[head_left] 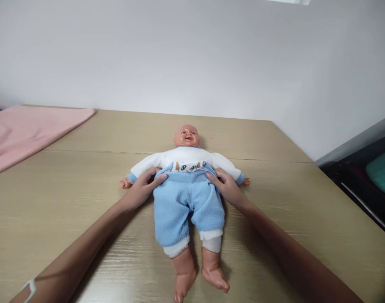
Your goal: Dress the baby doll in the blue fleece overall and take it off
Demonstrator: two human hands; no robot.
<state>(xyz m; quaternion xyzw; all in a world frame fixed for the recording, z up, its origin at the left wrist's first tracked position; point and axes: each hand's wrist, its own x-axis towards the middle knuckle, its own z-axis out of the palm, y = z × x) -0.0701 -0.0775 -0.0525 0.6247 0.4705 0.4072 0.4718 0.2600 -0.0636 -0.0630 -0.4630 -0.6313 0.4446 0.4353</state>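
A baby doll lies on its back on the table, head away from me and bare feet toward me. It wears a white top with blue cuffs and light blue fleece pants with white leg ends. My left hand grips the pants' waistband at the doll's hip on the left, thumb on the outside. On the other hip, my right hand pinches the waistband the same way. Between them the waist edge is stretched wide, and a strip with printed eyes shows above it. Some fingers are hidden behind the cloth.
A pink cloth is spread over the table's left back corner. The wooden table has a seam across it and meets a pale wall at the back. Beyond its right edge stands a black object with something teal.
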